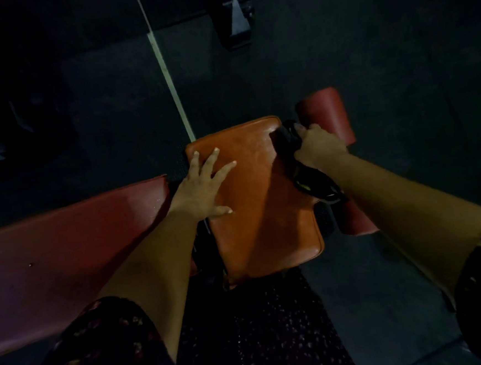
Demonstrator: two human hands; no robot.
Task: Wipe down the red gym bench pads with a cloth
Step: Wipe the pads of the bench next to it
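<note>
At the far right corner of the red seat pad [264,209], the right hand [318,147] clutches a dark cloth [286,135] to wipe.
Left hand [202,188], fingers spread flat near the left edge, likely steadies the pad.

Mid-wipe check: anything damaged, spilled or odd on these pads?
Nothing spilled or torn. The seat pad shows pale streaks near the cloth gripped by the right hand; wear or moisture, I cannot tell. The left hand rests flat on it.

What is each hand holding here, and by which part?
The right hand grips the dark cloth by its bunched far end, at the right edge of the seat pad. The left hand holds nothing; it lies flat on the pad.
</note>
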